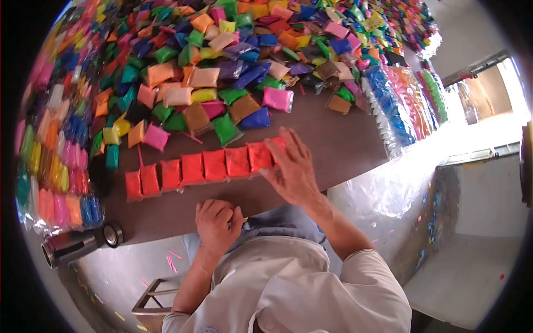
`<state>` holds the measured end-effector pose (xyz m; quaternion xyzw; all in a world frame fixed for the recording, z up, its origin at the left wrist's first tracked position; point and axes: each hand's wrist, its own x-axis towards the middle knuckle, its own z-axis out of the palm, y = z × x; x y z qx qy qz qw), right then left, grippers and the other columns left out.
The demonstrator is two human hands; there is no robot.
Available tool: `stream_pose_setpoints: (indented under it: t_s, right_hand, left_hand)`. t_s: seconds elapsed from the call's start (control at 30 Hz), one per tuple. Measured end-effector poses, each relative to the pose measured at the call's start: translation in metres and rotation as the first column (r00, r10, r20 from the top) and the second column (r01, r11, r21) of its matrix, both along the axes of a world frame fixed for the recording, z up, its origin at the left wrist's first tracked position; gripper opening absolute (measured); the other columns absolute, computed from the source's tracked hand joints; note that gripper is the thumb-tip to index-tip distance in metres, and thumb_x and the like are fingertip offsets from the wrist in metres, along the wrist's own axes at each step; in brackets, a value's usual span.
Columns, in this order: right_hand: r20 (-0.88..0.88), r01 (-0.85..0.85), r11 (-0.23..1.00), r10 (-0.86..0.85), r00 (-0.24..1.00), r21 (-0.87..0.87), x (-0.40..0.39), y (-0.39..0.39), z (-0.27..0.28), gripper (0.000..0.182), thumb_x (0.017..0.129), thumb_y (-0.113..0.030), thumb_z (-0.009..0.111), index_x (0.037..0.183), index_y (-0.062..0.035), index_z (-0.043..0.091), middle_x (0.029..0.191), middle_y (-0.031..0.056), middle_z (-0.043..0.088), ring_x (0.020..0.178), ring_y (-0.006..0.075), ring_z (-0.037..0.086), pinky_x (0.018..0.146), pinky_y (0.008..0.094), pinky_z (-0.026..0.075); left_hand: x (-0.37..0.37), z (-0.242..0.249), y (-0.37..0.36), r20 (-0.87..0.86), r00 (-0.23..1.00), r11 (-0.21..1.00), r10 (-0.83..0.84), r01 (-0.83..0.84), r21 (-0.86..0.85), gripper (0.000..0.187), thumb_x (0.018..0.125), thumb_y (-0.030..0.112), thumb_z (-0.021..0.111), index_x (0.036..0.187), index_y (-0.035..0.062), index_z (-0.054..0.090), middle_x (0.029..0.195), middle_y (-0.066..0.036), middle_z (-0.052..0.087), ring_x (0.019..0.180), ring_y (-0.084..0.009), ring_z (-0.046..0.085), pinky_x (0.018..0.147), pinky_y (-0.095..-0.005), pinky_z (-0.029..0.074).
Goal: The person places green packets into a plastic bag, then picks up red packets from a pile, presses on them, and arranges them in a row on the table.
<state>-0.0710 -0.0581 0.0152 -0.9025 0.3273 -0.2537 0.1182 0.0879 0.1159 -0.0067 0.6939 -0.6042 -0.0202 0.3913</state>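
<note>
A row of several red packets (204,166) lies side by side on the brown table (344,144), slanting up slightly toward the right. My right hand (291,169) rests at the row's right end, fingers spread over the last red packets. Near the table's front edge, below the row, my left hand (219,225) has its fingers curled in; whether anything is inside them is hidden. Just above the row lie a green packet (226,129) and a pink packet (156,137).
A large heap of colourful packets (222,72) covers the back of the table. Bagged packets (61,161) stand at the left, and blue strips in clear wrap (391,105) at the right. A dark metal flask (72,247) is at the lower left, by a stool (155,299).
</note>
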Motion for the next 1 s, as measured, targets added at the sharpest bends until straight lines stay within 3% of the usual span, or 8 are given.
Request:
stream_pose_setpoints:
  t_s: [0.27, 0.4, 0.57, 0.8, 0.87, 0.93, 1.0]
  right_hand:
    - [-0.151, -0.002, 1.0, -0.001, 0.988, -0.018, 0.006, 0.001, -0.012, 0.054, 0.099, -0.045, 0.055, 0.143, -0.0139, 0.052, 0.154, 0.0223, 0.036, 0.141, 0.0442, 0.035, 0.111, 0.0577, 0.031]
    - [-0.07, -0.007, 1.0, 0.008, 0.998, 0.02, 0.003, 0.0, -0.013, 0.05, 0.099, -0.041, 0.056, 0.14, -0.0123, 0.055, 0.152, 0.0222, 0.04, 0.143, 0.0436, 0.035, 0.112, 0.0573, 0.031]
    - [0.147, 0.12, 0.991, -0.127, 0.981, 0.059, -0.009, -0.022, -0.011, 0.045, 0.095, -0.029, 0.064, 0.133, -0.0053, 0.058, 0.146, 0.0244, 0.047, 0.139, 0.045, 0.04, 0.111, 0.0541, 0.035]
    - [0.268, 0.345, 0.934, -0.311, 0.912, -0.09, -0.016, -0.131, 0.015, 0.049, 0.089, -0.022, 0.07, 0.131, -0.0022, 0.056, 0.141, 0.0279, 0.048, 0.13, 0.0462, 0.047, 0.109, 0.0513, 0.039]
    - [0.317, 0.347, 0.937, -0.321, 0.893, -0.03, -0.017, -0.18, 0.021, 0.053, 0.089, -0.023, 0.069, 0.133, 0.0009, 0.053, 0.143, 0.0271, 0.048, 0.133, 0.0446, 0.045, 0.109, 0.0479, 0.04]
    - [0.373, 0.404, 0.909, -0.34, 0.863, -0.104, -0.021, -0.242, 0.018, 0.061, 0.09, -0.028, 0.068, 0.137, 0.0053, 0.048, 0.142, 0.0296, 0.048, 0.134, 0.0453, 0.045, 0.109, 0.0473, 0.04]
    - [0.39, 0.528, 0.848, -0.473, 0.79, -0.042, -0.022, -0.288, 0.029, 0.065, 0.085, -0.025, 0.072, 0.134, 0.007, 0.044, 0.137, 0.0311, 0.048, 0.127, 0.0473, 0.047, 0.107, 0.0501, 0.04]
  left_hand:
    - [-0.002, 0.002, -0.004, 0.017, 1.0, 1.0, 0.006, -0.006, 0.004, 0.021, 0.073, 0.003, 0.073, 0.063, 0.0083, 0.055, 0.076, -0.003, 0.062, 0.073, -0.0255, 0.058, 0.069, -0.0406, 0.041]
    - [-0.003, 0.003, -0.003, 0.027, 1.0, 1.0, -0.005, 0.006, -0.012, 0.021, 0.073, 0.002, 0.072, 0.064, 0.0068, 0.054, 0.075, -0.004, 0.062, 0.073, -0.0269, 0.058, 0.068, -0.0408, 0.041]
    - [-0.003, 0.003, -0.002, 0.018, 1.0, 1.0, 0.011, -0.011, -0.012, 0.021, 0.073, 0.003, 0.072, 0.063, 0.0076, 0.055, 0.075, -0.003, 0.062, 0.072, -0.0266, 0.058, 0.068, -0.0416, 0.041]
    - [-0.003, 0.0, -0.003, 0.049, 0.999, 1.0, 0.019, -0.02, 0.018, 0.021, 0.072, 0.004, 0.073, 0.063, 0.0092, 0.056, 0.074, -0.002, 0.062, 0.073, -0.026, 0.059, 0.067, -0.0417, 0.041]
    - [-0.003, 0.001, -0.003, 0.044, 0.999, 1.0, 0.022, -0.023, 0.019, 0.022, 0.072, 0.003, 0.073, 0.062, 0.0089, 0.054, 0.074, -0.003, 0.062, 0.072, -0.0266, 0.058, 0.067, -0.042, 0.041]
    - [-0.005, 0.002, -0.004, 0.033, 0.999, 0.999, 0.027, -0.028, 0.02, 0.026, 0.073, 0.001, 0.071, 0.06, 0.0081, 0.05, 0.074, -0.004, 0.062, 0.07, -0.0276, 0.058, 0.067, -0.0426, 0.04]
    - [-0.005, 0.001, -0.004, 0.03, 0.999, 0.999, 0.031, -0.031, 0.019, 0.027, 0.072, 0.001, 0.071, 0.059, 0.0083, 0.049, 0.074, -0.004, 0.061, 0.07, -0.0279, 0.057, 0.067, -0.0425, 0.04]
